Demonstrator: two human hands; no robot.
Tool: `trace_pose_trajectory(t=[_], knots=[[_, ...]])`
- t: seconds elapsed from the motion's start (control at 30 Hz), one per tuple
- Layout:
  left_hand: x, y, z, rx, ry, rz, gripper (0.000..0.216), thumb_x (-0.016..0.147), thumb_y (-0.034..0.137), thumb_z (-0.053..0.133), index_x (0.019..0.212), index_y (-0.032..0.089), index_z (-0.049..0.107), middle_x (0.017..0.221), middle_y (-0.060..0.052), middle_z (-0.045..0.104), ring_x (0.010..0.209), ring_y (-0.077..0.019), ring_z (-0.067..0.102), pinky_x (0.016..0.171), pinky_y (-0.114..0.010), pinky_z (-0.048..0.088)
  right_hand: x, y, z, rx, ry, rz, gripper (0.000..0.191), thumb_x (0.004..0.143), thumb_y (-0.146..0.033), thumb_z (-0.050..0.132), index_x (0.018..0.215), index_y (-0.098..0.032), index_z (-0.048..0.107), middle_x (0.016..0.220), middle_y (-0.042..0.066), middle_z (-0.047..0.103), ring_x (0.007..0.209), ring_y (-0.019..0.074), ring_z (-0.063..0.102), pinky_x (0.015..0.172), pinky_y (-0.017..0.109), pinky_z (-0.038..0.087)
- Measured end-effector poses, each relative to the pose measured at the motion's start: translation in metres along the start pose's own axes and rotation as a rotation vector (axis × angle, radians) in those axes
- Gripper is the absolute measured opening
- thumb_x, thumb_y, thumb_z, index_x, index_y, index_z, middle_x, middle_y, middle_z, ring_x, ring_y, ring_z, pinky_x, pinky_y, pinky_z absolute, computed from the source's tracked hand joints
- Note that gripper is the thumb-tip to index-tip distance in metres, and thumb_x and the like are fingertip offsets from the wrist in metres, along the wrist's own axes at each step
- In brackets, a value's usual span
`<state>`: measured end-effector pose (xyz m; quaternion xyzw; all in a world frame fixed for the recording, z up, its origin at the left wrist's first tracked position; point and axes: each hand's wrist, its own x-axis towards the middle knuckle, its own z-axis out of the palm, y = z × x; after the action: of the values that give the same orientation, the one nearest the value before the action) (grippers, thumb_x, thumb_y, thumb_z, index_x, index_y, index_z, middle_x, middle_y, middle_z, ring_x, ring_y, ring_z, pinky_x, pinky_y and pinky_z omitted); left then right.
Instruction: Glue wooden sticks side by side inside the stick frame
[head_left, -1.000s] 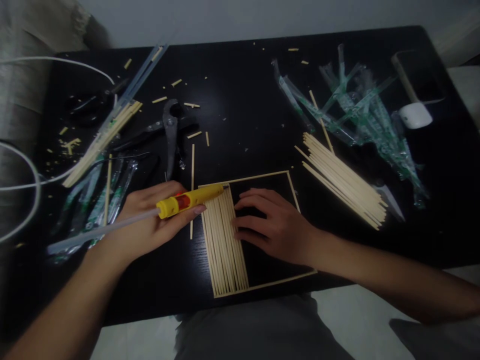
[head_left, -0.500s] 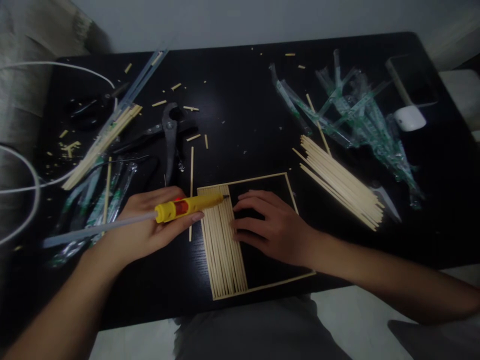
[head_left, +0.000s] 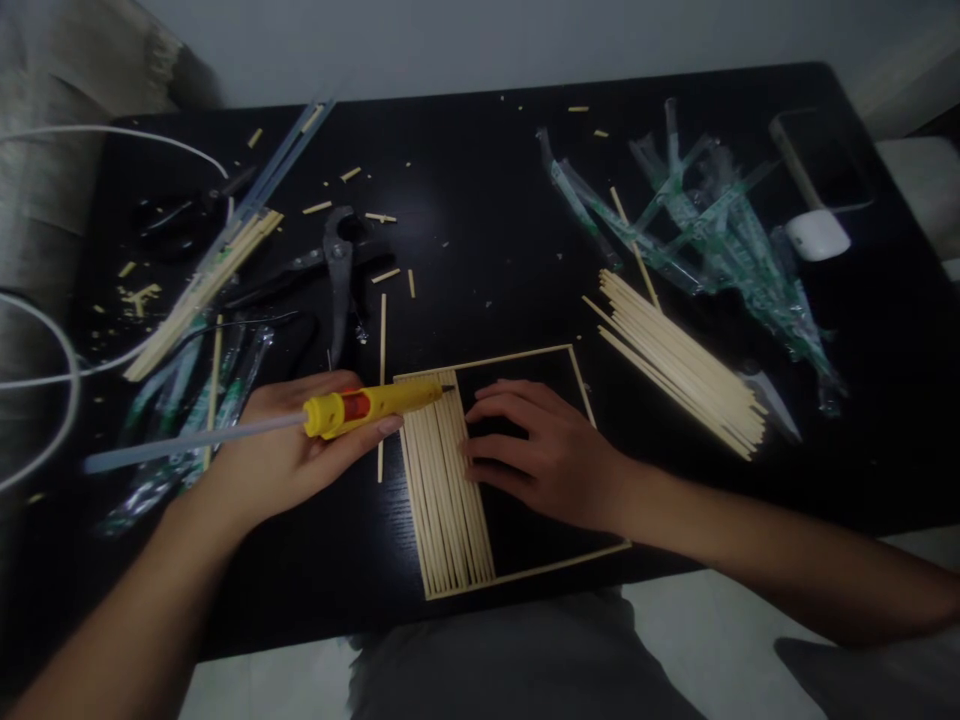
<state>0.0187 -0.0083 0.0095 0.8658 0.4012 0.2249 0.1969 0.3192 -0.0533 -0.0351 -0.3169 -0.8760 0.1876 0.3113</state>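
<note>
Table (head_left: pixel 480 210): black, smooth, faintly grained near the front edge; bears all items below.

Frame (head_left: pixel 517 353): 1, rectangular, thin pale strips along 4 sides; lies flat at the front of the table, between the hands. Left portion filled by a row of sticks (head_left: pixel 446 500), pale yellow, slender, parallel, laid close with dark lines between some; their lower ends meet the bottom strip. Right portion bare, black tabletop showing through; right strip partly hidden.

Loose bundle (head_left: pixel 682 365): matching sticks, slanted, right of the frame, ends uneven.

Right hand (head_left: pixel 551 450): over the frame's bare portion; fingers bent and slightly parted, gripping nothing visible, tips at the row's right edge. Pressure cannot be told.

Left hand (head_left: pixel 289 465): fingers closed around the glue gun.

Glue gun (head_left: pixel 367 408): 1, yellow with a red part, dark nozzle over the row's upper end; contact cannot be told. Translucent glue stick (head_left: pixel 195 445) projects from its rear.

White case (head_left: pixel 819 235): 1, rounded, far right.

Offcuts (head_left: pixel 381 217): several, pale, scattered left of centre.
</note>
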Motion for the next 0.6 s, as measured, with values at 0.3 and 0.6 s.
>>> trace_pose_trajectory(t=[0.3, 0.6], knots=[[-0.0003, -0.0007, -0.0005, -0.063, -0.033, -0.001, 0.042, 0.107, 0.051, 0.066, 0.075, 0.025, 0.061, 0.066, 0.002, 0.062, 0.052, -0.0149, 0.060, 0.047, -0.028, 0.045, 0.0006, 0.0002, 0.0011, -0.005, 0.009, 0.006, 0.012, 0.108, -0.028, 0.075, 0.109, -0.018, 0.082, 0.118, 0.011, 0.079, 0.125, 0.0278, 0.072, 0.109, 0.049, 0.065], [0.0004, -0.0006, 0.0046, 0.011, 0.028, 0.020, 0.036, 0.110, 0.047, 0.063, 0.083, 0.025, 0.065, 0.076, 0.001, 0.068, 0.061, -0.0161, 0.066, 0.055, -0.030, 0.051, 0.0012, -0.0012, 0.0000, -0.002, 0.013, 0.003, 0.012, 0.108, -0.027, 0.075, 0.107, -0.017, 0.082, 0.117, 0.011, 0.079, 0.125, 0.0281, 0.073, 0.110, 0.049, 0.064]])
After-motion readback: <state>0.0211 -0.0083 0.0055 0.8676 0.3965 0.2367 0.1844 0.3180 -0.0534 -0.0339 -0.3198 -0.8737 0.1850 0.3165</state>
